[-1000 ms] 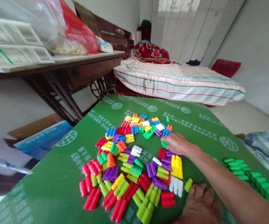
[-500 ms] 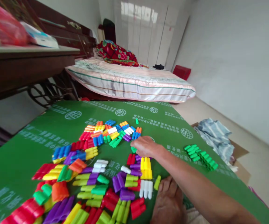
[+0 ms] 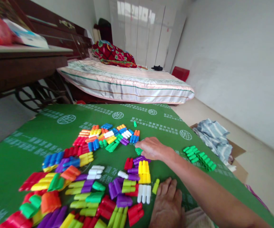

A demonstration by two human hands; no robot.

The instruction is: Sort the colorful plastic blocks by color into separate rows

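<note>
Reaching in from the lower right, my right hand point(image 3: 152, 148) is low over the green board point(image 3: 170, 129), fingers closed in a pinch. At its fingertips is a green bullet-shaped plastic building block point(image 3: 138, 151), partly hidden by the fingers. Just beside the hand lie purple blocks point(image 3: 141, 159) and a blue-and-orange group point(image 3: 134, 136). Yellow blocks point(image 3: 144, 172) and white blocks point(image 3: 144, 193) sit nearer to me. My left hand is out of view.
Many coloured blocks spread across the left and middle, including an orange one point(image 3: 50, 202). Joined green blocks point(image 3: 200, 157) lie at right. A bare foot point(image 3: 167, 204) rests on the board. Beyond stand a bed point(image 3: 127, 82), a sewing-machine table point(image 3: 27, 60) and striped cloth point(image 3: 211, 136).
The view has shifted slightly, so most things appear further left. My right hand stays in nearly the same place beside the blocks, fingers still on the green block.
</note>
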